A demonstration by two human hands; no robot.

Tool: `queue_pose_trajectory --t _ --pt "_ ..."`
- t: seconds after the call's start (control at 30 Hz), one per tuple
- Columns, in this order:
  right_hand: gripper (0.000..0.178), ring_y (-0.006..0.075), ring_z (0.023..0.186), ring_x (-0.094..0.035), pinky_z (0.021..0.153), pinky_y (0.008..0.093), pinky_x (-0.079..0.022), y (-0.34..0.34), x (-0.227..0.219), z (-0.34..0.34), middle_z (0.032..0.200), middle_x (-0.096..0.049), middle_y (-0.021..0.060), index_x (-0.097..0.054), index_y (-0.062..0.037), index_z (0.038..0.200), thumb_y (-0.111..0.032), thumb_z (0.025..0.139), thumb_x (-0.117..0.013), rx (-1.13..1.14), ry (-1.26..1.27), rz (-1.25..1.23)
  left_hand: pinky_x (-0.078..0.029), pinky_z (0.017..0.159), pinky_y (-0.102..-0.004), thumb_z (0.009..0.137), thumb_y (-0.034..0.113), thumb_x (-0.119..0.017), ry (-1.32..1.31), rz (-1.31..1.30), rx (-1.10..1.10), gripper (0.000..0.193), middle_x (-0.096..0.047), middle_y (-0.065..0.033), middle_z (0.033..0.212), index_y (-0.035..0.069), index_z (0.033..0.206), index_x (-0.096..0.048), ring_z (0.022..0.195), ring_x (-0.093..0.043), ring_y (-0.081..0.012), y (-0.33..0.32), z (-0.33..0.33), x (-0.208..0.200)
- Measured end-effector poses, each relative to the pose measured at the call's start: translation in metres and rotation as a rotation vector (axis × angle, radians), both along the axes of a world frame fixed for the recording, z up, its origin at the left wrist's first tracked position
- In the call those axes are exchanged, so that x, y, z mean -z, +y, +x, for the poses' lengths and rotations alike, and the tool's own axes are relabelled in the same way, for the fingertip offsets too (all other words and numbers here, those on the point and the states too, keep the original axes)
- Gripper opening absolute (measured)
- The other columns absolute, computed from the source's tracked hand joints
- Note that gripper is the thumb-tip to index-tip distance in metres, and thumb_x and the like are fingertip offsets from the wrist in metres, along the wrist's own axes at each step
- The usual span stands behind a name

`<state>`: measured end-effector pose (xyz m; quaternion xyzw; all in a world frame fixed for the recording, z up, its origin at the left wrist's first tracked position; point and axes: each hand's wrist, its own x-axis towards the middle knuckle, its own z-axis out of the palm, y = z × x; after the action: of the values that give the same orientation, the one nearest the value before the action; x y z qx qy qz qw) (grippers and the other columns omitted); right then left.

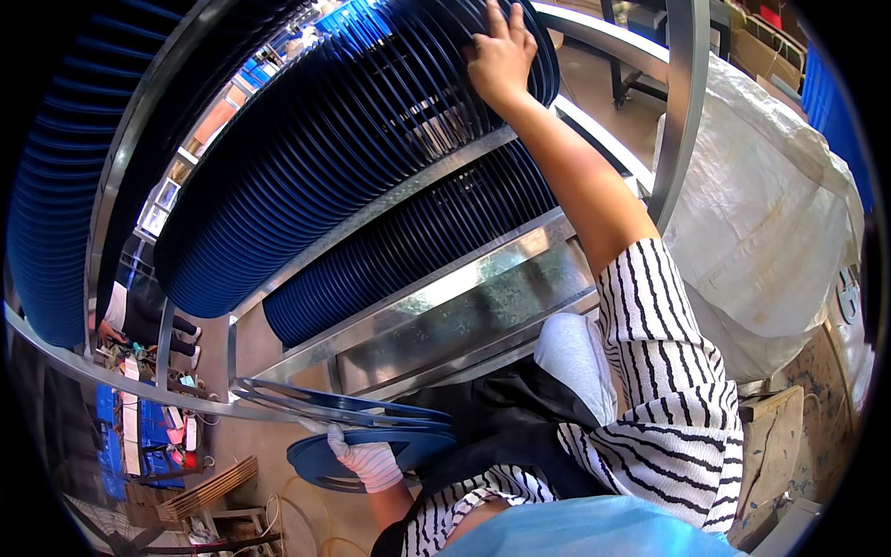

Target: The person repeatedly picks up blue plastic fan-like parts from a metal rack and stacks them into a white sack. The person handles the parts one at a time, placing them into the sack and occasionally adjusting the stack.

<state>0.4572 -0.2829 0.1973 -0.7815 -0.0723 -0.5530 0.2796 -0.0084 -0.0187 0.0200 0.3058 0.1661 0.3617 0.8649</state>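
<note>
- Two white cloth sleeves with wavy black stripes [664, 325] are nearest, soft and a bit crinkled.
- Below the rack, the left hand [362, 459], in a pale glove, is closed around the edge of a few flat, round, dark blue discs [422, 446]. They look thin, stiff and smooth, with gaps cut in them. One disc is probably light, but a bunch may slide apart. The rim looks the best place to hold, with fingers on both faces.
- Higher up, the bare right hand [502, 60] has its fingers a little spread on the right end of a long upper row of dark blue round discs [297, 190]. Whether it pinches one, nobody can tell from here. The thin rims might bend or chip if squeezed hard.
- Under that is a lower row of the same blue discs [390, 246], all standing on edge.
- A shiny, hard, silver metal rack [445, 286] holds both rows.
- To the right slumps a big, wrinkly, whitish sack [761, 213].
- Far left, a person in dark trousers [148, 322] is near blue trays [111, 450].
</note>
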Motion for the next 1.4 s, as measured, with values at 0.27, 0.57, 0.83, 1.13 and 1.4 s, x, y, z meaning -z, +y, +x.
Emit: queue_pose_trajectory --t 0.27,0.57,0.83,1.13,1.4 --pt "0.017 0.0262 0.076 -0.062 0.068 0.0315 -0.049 -0.048 -0.014 -0.116 0.095 -0.065 0.0076 -0.066 -0.0040 0.096 -0.018 0.086 -0.066 -0.243 -0.215 0.219 -0.042 0.099 -0.0479 0.087 0.029 -0.051 0.001 0.043 0.032 0.061 -0.045 -0.0028 0.136 0.039 0.143 -0.031 0.116 -0.048 -0.0246 0.008 -0.005 0.002" --pt "0.018 0.0251 0.084 -0.063 0.075 0.0290 -0.049 -0.128 -0.013 -0.276 0.104 -0.065 0.0153 -0.065 0.0033 0.100 0.000 0.082 -0.063 -0.471 -0.127 0.063 -0.043 0.099 -0.0435 0.083 0.026 -0.059 -0.023 0.041 0.070 0.046 -0.061 -0.0032 0.113 0.022 0.129 -0.053 0.105 -0.056 -0.0193 0.000 -0.007 -0.004" --pt "0.027 0.0209 0.097 -0.059 0.063 0.0309 -0.051 -0.138 0.001 -0.318 0.110 -0.060 0.0073 -0.067 -0.0091 0.108 -0.008 0.082 -0.060 -0.627 -0.396 -1.089 -0.047 0.096 -0.0433 0.085 0.026 -0.059 -0.046 0.141 0.004 0.059 -0.062 -0.0026 0.110 0.040 0.139 -0.040 0.098 -0.060 -0.0217 -0.001 -0.005 -0.005" --pt "0.051 0.0122 0.082 -0.055 0.075 0.0233 -0.049 -0.168 -0.031 -0.267 0.122 -0.054 0.0080 -0.060 -0.0076 0.124 -0.018 0.074 -0.065 -0.383 -0.354 -1.660 -0.050 0.083 -0.0352 0.080 0.028 -0.067 -0.128 0.026 0.123 0.045 -0.064 -0.0079 0.093 -0.006 0.109 -0.058 0.078 -0.057 -0.0236 0.011 -0.005 0.006" --pt "0.063 0.0164 0.080 -0.054 0.075 0.0229 -0.049 -0.184 -0.043 -0.252 0.122 -0.051 0.0037 -0.055 -0.0120 0.130 -0.022 0.070 -0.074 -0.314 -0.205 -1.790 -0.048 0.098 -0.0430 0.082 0.028 -0.068 -0.364 -0.013 0.404 0.050 -0.063 -0.0127 0.113 -0.004 0.119 -0.056 0.098 -0.062 -0.0290 0.011 -0.005 0.004"
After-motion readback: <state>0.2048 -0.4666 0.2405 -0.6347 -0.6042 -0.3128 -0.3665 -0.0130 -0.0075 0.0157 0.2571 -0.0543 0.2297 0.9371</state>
